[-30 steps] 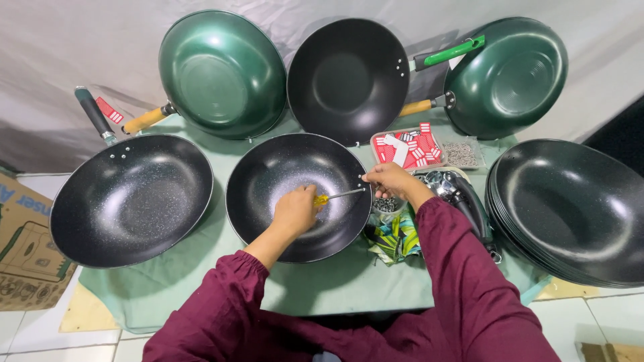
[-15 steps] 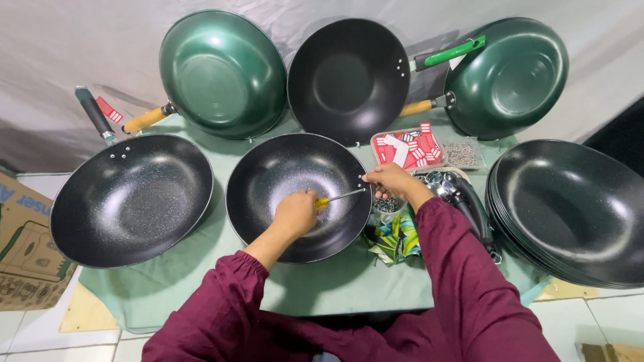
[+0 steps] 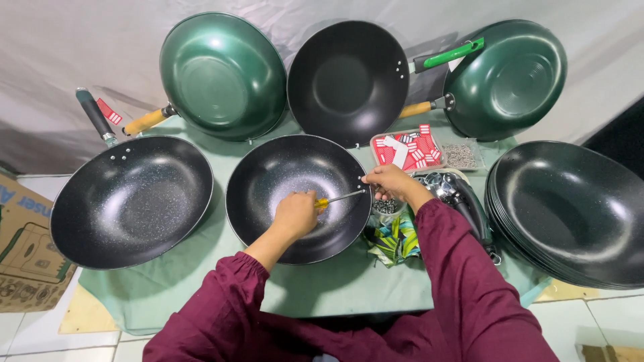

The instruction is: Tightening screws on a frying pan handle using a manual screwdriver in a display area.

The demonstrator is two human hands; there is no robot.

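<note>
A yellow-handled screwdriver (image 3: 332, 200) is gripped by the left hand (image 3: 295, 214) inside the stiff, probably heavy black wok (image 3: 268, 181) mid-bench, its slick rim (best held there) pinched by the right hand (image 3: 386, 182).

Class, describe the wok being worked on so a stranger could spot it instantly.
Start at the green cloth covering the table. At its centre lies a speckled black wok, with the left hand driving a yellow-handled screwdriver inside. Unlike the speckled wok on its left, it has no handle.
</note>
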